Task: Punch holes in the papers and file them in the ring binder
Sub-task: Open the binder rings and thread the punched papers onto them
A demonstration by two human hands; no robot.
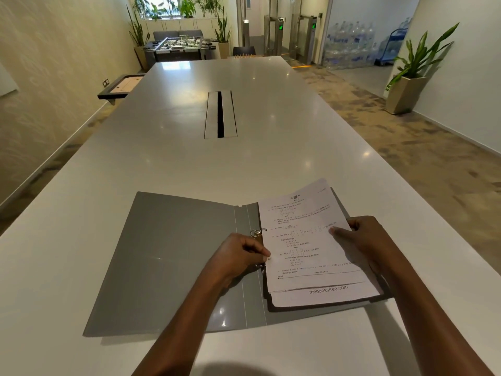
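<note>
A grey ring binder (168, 261) lies open and flat on the white table (244, 164). Printed papers (306, 240) rest on its right half, slightly tilted, with another sheet showing beneath at the bottom. The metal rings (256, 232) stand at the spine, partly hidden by my left hand (238, 253), which pinches the left edge of the top sheet beside the lower ring. My right hand (363, 237) grips the sheet's right edge, thumb on top. No hole punch is in view.
A cable slot (220, 114) is set into the table's middle. Beyond the far end stand a foosball table (179, 47), chairs and potted plants (412, 77). Carpeted floor runs along the right side.
</note>
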